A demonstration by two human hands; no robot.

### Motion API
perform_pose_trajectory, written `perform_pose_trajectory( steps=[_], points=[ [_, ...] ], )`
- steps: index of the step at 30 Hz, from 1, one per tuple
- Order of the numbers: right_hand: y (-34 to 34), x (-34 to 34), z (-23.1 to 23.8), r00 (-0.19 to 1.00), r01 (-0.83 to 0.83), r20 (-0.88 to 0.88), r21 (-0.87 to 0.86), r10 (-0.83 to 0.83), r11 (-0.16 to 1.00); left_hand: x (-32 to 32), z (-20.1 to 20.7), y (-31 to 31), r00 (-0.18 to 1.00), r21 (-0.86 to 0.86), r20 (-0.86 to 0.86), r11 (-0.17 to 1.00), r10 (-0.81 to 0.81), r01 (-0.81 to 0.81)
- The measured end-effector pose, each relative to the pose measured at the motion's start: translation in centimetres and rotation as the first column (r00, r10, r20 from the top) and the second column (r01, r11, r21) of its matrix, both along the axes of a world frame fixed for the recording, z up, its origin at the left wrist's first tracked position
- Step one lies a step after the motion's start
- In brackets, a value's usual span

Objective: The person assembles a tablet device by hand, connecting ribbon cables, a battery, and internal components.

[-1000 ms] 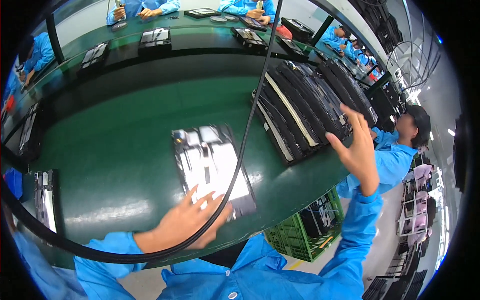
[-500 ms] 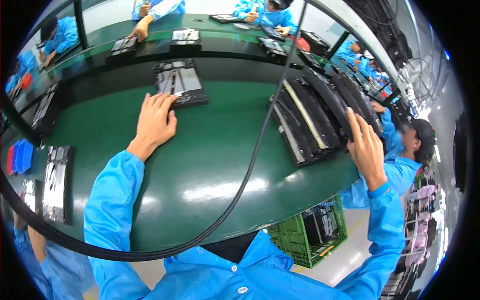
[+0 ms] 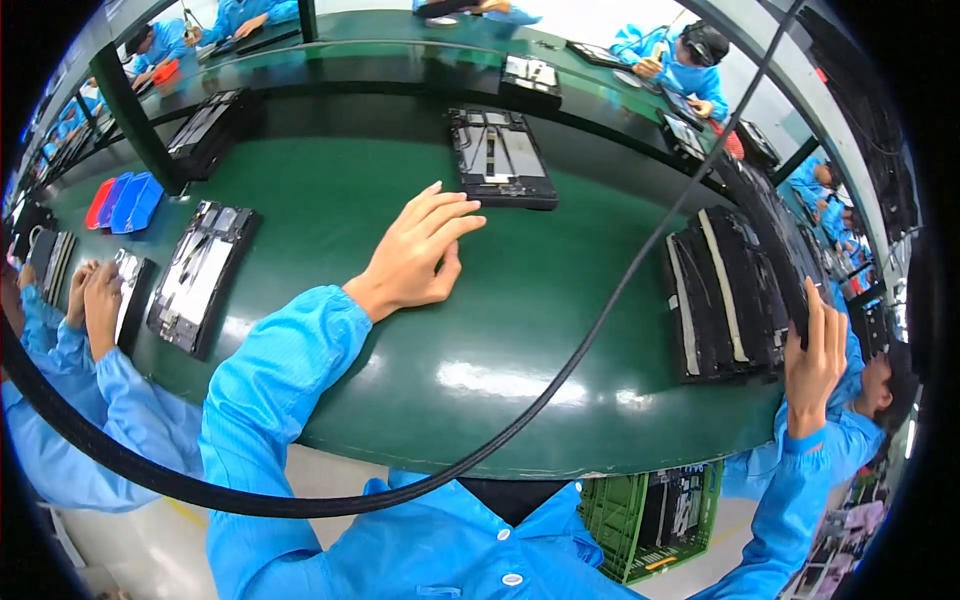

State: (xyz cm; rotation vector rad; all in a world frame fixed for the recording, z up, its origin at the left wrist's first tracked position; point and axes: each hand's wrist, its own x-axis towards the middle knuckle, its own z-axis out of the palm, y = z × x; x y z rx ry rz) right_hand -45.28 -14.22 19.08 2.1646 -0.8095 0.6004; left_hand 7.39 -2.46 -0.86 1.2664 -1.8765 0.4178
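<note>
left hand (image 3: 418, 252) lies open on the green belt (image 3: 330, 190); right hand (image 3: 815, 360) grips the black stack (image 3: 725, 295) at three o'clock.

1. Lighting: bright, even, from overhead.
2. Glare: white patches on the green tabletop (image 3: 520, 380) near its front edge.
3. Distortion: strong fisheye bending; black vignette at corners.
4. Focus: sharp centrally, softer at the rim.

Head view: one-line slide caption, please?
Left hand flat on green belt near black tray; right hand touches stacked trays.
</note>
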Motion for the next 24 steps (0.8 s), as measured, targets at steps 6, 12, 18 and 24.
perform_pose_trajectory(
  steps=[6, 12, 18, 24],
  points=[
    [9.3, 9.8, -3.3, 0.947, -0.260, -0.196, -0.002, 0.255, 0.966, -3.8, 0.0, 2.1, 0.926, -0.048, -0.314, 0.978, -0.210, 0.205],
    [15.7, 15.8, -10.6, 0.831, -0.397, -0.290, 0.291, 0.475, 0.871, -8.4, -1.0, 3.5, 0.761, 0.348, -0.643, 0.920, 0.093, 0.181],
    [16.9, 18.2, -10.3, 0.815, -0.328, -0.017, 0.811, 0.579, 0.485, -7.9, 0.6, 4.1, 0.912, 0.566, -0.400, 0.808, 0.094, 0.165],
    [4.1, 22.4, -15.2, 0.770, -0.633, 0.484, 0.656, 0.415, 0.411, -6.8, 1.1, 3.6, 0.842, 0.554, -0.540, 0.750, -0.006, 0.361]
  ],
)
